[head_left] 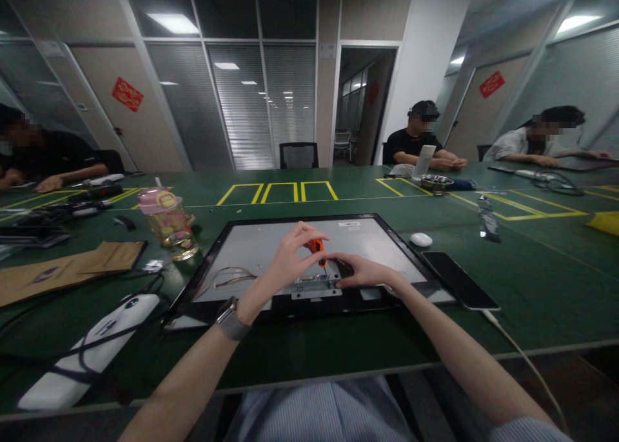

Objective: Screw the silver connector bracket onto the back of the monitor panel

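An opened flat display panel (pixel 242 245) lies on the green table, its grey metal back facing up. My left hand (pixel 290 258) is closed around the handle of an orange and black screwdriver (pixel 318 245). The screwdriver's shaft points down at a small metal bracket (pixel 309 290) with connector ports, near the panel's close edge. My right hand (pixel 365 271) curls at the right end of this bracket, thumb against it and fingers beside the shaft. The screwdriver's tip is too small to make out. Thin wires (pixel 232 276) run across the panel to the left.
Left of the panel stand a pink-lidded bottle (pixel 169 226), a brown paper bag (pixel 72 268) and a white power strip (pixel 91 355) with black cables. On the right lie a white case (pixel 420 240) and a phone (pixel 459 279) on a cable. Several people sit around the table.
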Demonstrator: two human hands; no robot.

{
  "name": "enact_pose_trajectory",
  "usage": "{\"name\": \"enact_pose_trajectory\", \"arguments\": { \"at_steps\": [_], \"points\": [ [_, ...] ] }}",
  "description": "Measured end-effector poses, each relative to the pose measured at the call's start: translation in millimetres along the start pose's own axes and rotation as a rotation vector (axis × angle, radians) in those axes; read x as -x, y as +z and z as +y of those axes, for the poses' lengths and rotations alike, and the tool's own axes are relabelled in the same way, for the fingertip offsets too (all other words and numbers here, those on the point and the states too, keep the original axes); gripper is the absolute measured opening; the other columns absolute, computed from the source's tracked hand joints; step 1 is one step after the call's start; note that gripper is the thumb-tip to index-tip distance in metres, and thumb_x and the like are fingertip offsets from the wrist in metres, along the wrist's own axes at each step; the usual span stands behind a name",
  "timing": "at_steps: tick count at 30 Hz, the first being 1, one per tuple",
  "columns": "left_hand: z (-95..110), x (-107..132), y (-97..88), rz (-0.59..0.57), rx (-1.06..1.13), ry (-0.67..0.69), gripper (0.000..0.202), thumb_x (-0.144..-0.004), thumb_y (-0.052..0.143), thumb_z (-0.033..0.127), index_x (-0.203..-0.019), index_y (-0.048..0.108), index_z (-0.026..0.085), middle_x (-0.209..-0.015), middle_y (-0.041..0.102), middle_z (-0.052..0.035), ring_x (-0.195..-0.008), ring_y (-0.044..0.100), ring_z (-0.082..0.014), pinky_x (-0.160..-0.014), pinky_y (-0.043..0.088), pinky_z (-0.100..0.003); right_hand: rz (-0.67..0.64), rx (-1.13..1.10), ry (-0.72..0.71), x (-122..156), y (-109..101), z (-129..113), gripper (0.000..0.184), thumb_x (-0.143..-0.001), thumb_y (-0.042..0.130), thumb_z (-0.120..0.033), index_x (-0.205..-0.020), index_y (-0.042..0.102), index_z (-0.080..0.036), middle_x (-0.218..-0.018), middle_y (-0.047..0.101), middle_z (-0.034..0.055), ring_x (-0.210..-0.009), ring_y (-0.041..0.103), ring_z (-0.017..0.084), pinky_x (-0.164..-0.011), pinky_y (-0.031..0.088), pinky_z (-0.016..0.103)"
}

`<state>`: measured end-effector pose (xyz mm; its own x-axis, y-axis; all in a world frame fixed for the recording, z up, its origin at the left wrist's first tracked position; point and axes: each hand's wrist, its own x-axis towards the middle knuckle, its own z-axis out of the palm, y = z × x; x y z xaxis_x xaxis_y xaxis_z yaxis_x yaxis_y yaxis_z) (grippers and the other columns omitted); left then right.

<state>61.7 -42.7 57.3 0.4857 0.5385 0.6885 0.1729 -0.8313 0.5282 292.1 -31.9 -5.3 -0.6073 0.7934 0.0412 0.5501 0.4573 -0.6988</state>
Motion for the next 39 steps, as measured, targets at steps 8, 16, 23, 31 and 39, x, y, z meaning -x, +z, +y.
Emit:
{"name": "enact_pose_trajectory", "arguments": {
  "at_steps": [8, 16, 23, 31, 39],
  "points": [
    [2.2, 0.8, 0.9, -0.063, 0.131, -0.072, 0.033, -0.082, 0.054, 0.015, -0.114, 0.056, 0.021, -0.105, 0.056, -0.0063, -0.089, 0.061, -0.0138, -0.074, 0.057, -0.028, 0.008, -0.01, -0.02, -1.0, 0.5, 1.6, 0.072, -0.069, 0.071, -0.033, -0.133, 0.041, -0.022, -0.13, 0.05, 0.0076, -0.113, 0.049, 0.027, -0.097, 0.038, 0.041],
    [-1.6, 0.1, -3.3, -0.025, 0.007, 0.018, 0.027, -0.077, 0.063, 0.023, -0.104, 0.061, 0.019, -0.101, 0.057, -0.0067, -0.092, 0.058, -0.016, -0.082, 0.054, -0.034, -0.004, 0.002, -0.006, -0.7, 0.3, 0.4, 0.072, -0.07, 0.07, -0.032, -0.134, 0.039, -0.02, -0.126, 0.052, 0.0091, -0.109, 0.051, 0.027, -0.095, 0.04, 0.042],
    [0.8, 0.0, -1.1, -0.051, 0.094, -0.087, 0.032, -0.08, 0.057, 0.019, -0.112, 0.057, 0.021, -0.098, 0.056, -0.0046, -0.088, 0.06, -0.0141, -0.077, 0.056, -0.03, -0.003, 0.003, 0.005, -0.1, -0.1, -1.8, 0.07, -0.07, 0.07, -0.031, -0.133, 0.04, -0.021, -0.122, 0.055, 0.0085, -0.106, 0.053, 0.027, -0.091, 0.042, 0.04],
    [-5.6, 0.7, -1.0, -0.093, 0.189, -0.084, 0.039, -0.085, 0.048, 0.015, -0.123, 0.048, 0.022, -0.12, 0.05, -0.0098, -0.1, 0.059, -0.0159, -0.086, 0.053, -0.033, -0.001, -0.003, 0.004, -1.1, 1.6, 0.7, 0.07, -0.069, 0.07, -0.031, -0.132, 0.041, -0.02, -0.122, 0.055, 0.009, -0.104, 0.054, 0.026, -0.092, 0.042, 0.041],
    [-7.3, 1.1, -1.4, 0.009, 0.0, -0.024, 0.031, -0.08, 0.06, 0.026, -0.11, 0.059, 0.019, -0.098, 0.06, -0.0054, -0.088, 0.06, -0.0143, -0.079, 0.055, -0.03, 0.001, -0.005, -0.003, -0.6, 0.6, -1.1, 0.07, -0.069, 0.071, -0.03, -0.132, 0.041, -0.02, -0.123, 0.054, 0.0084, -0.104, 0.053, 0.025, -0.091, 0.042, 0.039]
  ]
}}
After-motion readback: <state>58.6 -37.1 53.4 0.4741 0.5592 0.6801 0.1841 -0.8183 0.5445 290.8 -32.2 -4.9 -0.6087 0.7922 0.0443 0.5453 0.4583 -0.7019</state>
